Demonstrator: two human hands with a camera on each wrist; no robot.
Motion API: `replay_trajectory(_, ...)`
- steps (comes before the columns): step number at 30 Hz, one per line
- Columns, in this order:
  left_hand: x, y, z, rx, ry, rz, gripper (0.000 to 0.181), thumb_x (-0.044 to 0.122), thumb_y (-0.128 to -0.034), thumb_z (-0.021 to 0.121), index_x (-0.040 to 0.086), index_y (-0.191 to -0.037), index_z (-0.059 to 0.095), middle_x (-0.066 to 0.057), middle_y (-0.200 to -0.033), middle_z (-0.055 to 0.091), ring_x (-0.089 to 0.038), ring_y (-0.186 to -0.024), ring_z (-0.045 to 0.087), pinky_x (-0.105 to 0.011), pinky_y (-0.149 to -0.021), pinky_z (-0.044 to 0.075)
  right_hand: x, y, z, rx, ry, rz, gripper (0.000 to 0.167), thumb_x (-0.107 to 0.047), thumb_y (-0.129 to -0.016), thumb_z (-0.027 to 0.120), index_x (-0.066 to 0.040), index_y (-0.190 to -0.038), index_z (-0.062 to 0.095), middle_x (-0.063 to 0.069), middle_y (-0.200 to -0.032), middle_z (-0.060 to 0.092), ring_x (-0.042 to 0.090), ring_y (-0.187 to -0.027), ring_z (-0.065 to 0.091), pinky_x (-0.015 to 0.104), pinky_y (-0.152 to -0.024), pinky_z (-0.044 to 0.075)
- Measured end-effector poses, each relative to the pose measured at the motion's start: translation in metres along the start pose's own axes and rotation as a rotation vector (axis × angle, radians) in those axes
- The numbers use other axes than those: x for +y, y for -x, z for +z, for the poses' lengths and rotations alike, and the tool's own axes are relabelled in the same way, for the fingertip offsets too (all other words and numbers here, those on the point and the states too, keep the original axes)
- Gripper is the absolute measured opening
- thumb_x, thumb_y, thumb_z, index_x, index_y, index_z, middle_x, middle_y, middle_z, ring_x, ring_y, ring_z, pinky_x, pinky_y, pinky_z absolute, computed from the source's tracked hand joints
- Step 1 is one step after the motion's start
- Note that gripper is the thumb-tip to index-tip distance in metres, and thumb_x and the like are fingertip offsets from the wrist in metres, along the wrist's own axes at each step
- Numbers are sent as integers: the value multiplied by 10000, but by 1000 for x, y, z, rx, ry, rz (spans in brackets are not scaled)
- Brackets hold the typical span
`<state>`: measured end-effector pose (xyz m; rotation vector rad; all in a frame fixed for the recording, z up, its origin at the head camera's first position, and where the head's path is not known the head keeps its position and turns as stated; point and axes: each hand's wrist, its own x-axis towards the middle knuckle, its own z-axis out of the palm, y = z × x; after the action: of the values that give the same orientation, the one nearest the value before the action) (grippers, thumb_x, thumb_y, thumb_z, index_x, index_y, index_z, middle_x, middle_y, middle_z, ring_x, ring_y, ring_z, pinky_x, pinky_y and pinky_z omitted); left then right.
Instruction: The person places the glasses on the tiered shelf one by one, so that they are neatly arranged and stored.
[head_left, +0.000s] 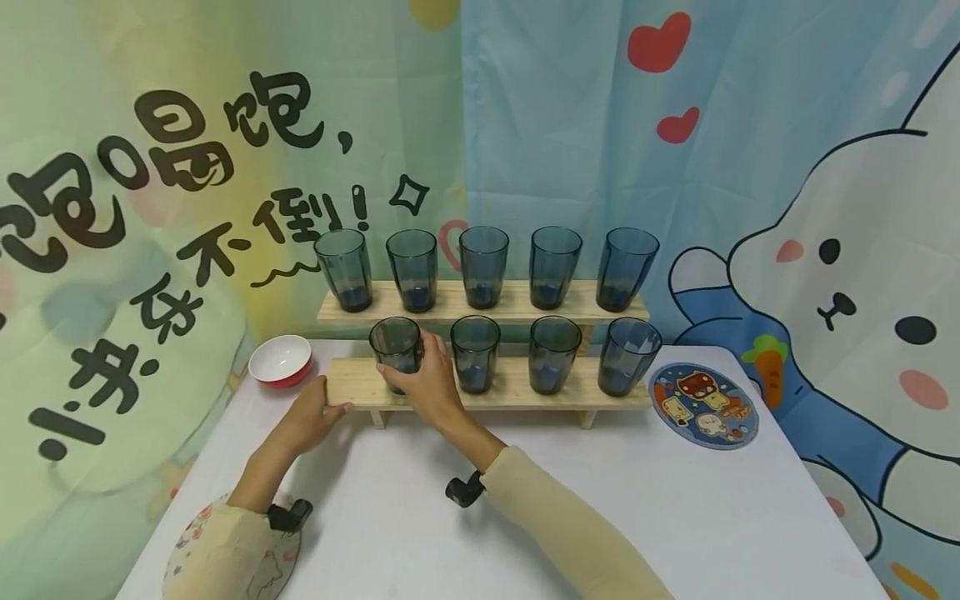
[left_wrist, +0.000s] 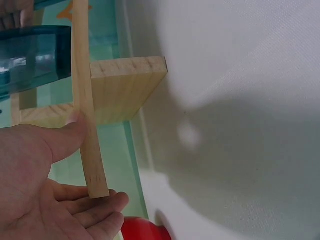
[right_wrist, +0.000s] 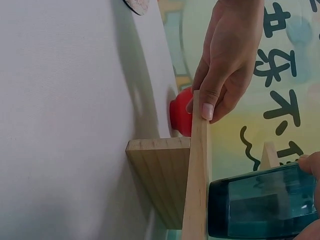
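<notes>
My right hand (head_left: 427, 379) grips a dark tinted glass tumbler (head_left: 394, 343), leftmost on the lower tier of a pale wooden stand (head_left: 517, 402). In the right wrist view the tumbler (right_wrist: 265, 202) stands with its base at the board, fingertips on its sides. At the board's left end my left hand (head_left: 307, 417) pinches the wood; in the left wrist view the thumb lies on top and the fingers reach beneath the board (left_wrist: 92, 170). Three more tumblers, the nearest one (head_left: 475, 354) included, stand to the right on this tier.
Several matching tumblers (head_left: 483, 267) line the upper tier (head_left: 450, 312) behind. A red bowl with a white inside (head_left: 281, 362) sits left of the stand. A round cartoon mat (head_left: 705, 406) lies at right, a floral one (head_left: 281, 558) at front left of the white table (head_left: 600, 500).
</notes>
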<state>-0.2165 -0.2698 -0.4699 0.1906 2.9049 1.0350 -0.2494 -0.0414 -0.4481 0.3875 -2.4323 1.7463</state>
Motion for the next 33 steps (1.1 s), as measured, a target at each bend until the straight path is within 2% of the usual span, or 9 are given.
replay_trajectory(10,-1,0,2,10,-5,36,604,115,-1020,684,-250,-1386,371,-399,-1313,528,-496,-1250,534,-653,-1096,413,1,1,-1,-3,-19,-2,850,-399,-910,836,-40,-1565,431,155,-1425,541,315,-1248,620,470,-1010,560)
replay_trajectory(16,-1,-2,2,4,-1,23,595,119,-1013,698,-237,-1373,386,-376,-1283,550,-469,-1215,554,-642,-1076,435,4,-1,-1,-6,-19,3,870,-404,-921,823,-38,-1587,399,173,-1461,518,326,-1273,599,481,-1013,556)
replay_trajectory(23,1,-4,0,8,5,7,593,116,-1004,703,-234,-1375,401,-374,-1277,565,-463,-1195,571,-636,-1057,454,6,2,-3,-49,13,59,965,-458,-934,797,-69,-1653,285,213,-1619,392,385,-1422,502,562,-1107,487)
replay_trajectory(25,2,-2,-1,20,-12,-7,628,134,-1007,698,-243,-1397,382,-405,-1314,541,-498,-1232,553,-649,-1076,439,6,8,-6,-82,30,83,973,-461,-959,767,-76,-1673,231,220,-1663,328,406,-1468,452,592,-1133,456)
replay_trajectory(28,4,4,-2,57,-49,-16,699,167,-1020,683,-255,-1453,331,-459,-1427,457,-572,-1357,458,-677,-1143,369,5,23,-14,-145,61,103,935,-442,-1012,699,-72,-1687,167,218,-1708,246,429,-1521,373,618,-1169,409)
replay_trajectory(30,5,9,-2,92,-71,-5,733,185,-1024,677,-256,-1476,305,-472,-1483,398,-601,-1413,380,-685,-1179,315,4,37,-22,-191,89,92,878,-414,-1045,651,-62,-1685,163,204,-1721,223,433,-1548,323,625,-1190,379)
replay_trajectory(33,6,18,-3,138,-82,30,764,208,-1023,682,-230,-1504,281,-449,-1531,355,-598,-1454,308,-685,-1206,259,3,58,-40,-265,143,69,766,-413,-1080,584,-88,-1674,225,154,-1720,251,420,-1545,336,620,-1189,384)
